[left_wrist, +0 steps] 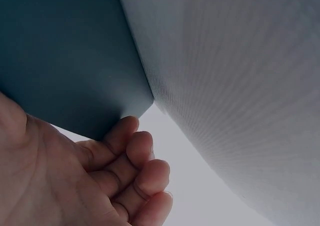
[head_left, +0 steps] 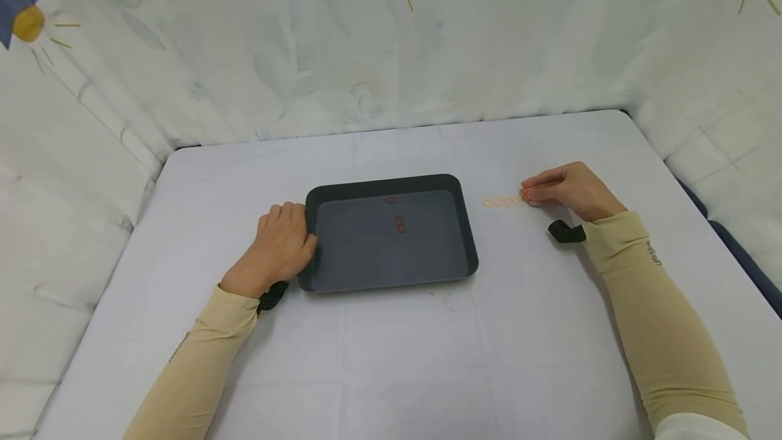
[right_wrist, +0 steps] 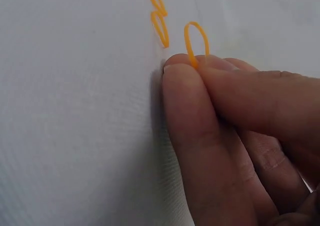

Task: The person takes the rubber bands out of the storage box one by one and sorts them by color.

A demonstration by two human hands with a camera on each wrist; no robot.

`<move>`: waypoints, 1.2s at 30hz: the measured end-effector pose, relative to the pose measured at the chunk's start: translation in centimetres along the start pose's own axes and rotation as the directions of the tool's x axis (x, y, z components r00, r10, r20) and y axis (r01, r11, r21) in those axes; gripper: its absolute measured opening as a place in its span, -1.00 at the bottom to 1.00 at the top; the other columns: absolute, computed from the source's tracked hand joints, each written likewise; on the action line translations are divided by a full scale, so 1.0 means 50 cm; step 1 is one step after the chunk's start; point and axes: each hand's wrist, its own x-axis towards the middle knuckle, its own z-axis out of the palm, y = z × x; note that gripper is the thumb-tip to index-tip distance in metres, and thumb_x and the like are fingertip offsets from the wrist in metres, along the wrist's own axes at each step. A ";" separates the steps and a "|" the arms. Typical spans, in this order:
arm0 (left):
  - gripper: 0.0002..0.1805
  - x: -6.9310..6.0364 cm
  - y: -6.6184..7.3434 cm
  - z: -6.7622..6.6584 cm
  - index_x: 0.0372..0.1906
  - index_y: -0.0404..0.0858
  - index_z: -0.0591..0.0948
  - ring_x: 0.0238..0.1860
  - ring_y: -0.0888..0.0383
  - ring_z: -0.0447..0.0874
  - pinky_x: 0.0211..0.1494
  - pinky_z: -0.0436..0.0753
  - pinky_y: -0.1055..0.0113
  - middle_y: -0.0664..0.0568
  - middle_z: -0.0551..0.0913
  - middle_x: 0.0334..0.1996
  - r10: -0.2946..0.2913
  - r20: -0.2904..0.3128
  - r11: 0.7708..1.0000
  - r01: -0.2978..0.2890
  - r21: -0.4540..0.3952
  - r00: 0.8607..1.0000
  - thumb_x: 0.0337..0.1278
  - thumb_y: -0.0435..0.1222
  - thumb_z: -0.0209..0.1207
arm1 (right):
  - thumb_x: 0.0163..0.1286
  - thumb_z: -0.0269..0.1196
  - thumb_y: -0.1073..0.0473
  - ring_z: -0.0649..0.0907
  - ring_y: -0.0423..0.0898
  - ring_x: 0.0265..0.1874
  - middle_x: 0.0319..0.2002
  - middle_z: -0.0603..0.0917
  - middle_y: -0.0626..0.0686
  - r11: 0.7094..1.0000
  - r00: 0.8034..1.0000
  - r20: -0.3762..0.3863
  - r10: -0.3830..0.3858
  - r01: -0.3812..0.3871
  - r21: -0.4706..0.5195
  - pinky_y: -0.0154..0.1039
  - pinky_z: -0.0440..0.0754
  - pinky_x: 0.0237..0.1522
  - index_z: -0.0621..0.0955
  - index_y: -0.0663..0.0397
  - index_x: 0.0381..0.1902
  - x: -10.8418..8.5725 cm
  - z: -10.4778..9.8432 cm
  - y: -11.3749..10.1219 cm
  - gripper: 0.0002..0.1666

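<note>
A dark grey rectangular tray lies on the white-covered table. My left hand grips its left side, thumb at the rim; in the left wrist view the curled fingers sit against the outer wall. Inside the tray lie a single red rubber band and two touching red bands. Right of the tray, my right hand pinches an orange rubber band between thumb and fingertips, its loop sticking up. A row of several orange bands lies on the cloth just left of those fingertips.
White cloth covers the table, with faint marks in front of the tray. A pale patterned curtain hangs behind the far edge. Dark wrist pieces stick out below both sleeves.
</note>
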 end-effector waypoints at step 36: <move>-0.61 0.000 0.004 0.000 0.10 -0.52 0.35 -0.05 -0.21 0.25 0.04 0.29 -0.08 -0.27 0.39 -0.11 -0.008 0.000 1.000 0.008 0.001 1.000 0.44 -0.25 -0.15 | 0.26 0.44 0.17 0.69 0.15 0.15 -0.07 0.85 0.11 0.870 0.989 -0.069 -0.133 0.083 -0.486 0.12 0.54 0.23 0.82 0.01 -0.05 -0.025 0.031 -0.055 -0.71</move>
